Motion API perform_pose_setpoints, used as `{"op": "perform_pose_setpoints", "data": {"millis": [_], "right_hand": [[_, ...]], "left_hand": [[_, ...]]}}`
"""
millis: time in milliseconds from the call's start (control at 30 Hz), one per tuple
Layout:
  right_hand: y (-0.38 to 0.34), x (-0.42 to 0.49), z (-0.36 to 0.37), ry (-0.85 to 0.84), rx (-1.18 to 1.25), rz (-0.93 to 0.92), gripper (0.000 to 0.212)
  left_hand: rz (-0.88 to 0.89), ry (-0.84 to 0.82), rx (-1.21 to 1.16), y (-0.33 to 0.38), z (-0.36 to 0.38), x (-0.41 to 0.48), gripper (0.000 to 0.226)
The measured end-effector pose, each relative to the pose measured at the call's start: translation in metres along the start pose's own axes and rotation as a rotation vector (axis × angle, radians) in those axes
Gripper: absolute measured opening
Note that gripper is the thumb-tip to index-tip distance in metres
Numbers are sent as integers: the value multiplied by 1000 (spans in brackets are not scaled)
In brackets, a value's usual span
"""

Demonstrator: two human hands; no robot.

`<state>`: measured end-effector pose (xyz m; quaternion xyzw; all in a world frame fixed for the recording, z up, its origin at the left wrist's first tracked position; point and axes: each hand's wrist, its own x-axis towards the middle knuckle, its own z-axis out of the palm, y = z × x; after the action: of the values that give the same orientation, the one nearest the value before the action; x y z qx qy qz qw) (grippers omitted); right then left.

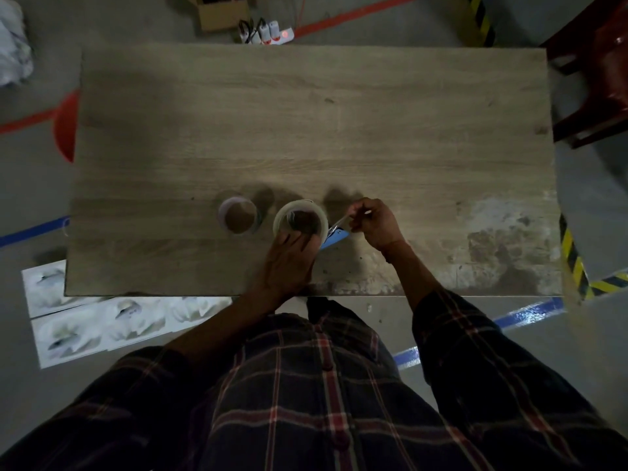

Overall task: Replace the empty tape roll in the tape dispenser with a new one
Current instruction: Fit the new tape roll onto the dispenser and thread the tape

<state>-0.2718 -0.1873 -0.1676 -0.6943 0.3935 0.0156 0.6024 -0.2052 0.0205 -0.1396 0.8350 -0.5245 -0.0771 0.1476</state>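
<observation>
A full roll of clear tape [300, 217] sits near the front middle of the wooden table [306, 113]. A blue tape dispenser [334, 239] shows only as a small piece at the roll's right side, mostly hidden. My left hand [289, 263] lies over the roll's near rim and grips it. My right hand [373, 224] is just right of the roll and pinches the loose end of the tape, which stretches from the roll toward its fingers. An empty cardboard core [239, 215] stands to the left of the roll, apart from both hands.
A red chair [598, 83] stands past the table's right end. A power strip [265, 34] and a cardboard box [221, 10] lie on the floor behind the table. White printed sheets [102, 321] lie on the floor at the front left.
</observation>
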Motion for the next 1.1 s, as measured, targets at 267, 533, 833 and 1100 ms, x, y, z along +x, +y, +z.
{"op": "perform_pose_setpoints", "data": {"millis": [267,533,833,1100], "right_hand": [[-4,3,3,76,-100,-69,31],[-8,4,1,26,-70,-59,20],[-12,0,-6,-71,-59,33,23],[-7,-4,-13,-57,-65,22,35]], "left_hand": [[-21,-18,11,-1,2,7,21],[75,-19,75,-13,5,6,41],[138,-61,72,-28,4,13,36],[193,-180,152,-33,-2,28,35]]}}
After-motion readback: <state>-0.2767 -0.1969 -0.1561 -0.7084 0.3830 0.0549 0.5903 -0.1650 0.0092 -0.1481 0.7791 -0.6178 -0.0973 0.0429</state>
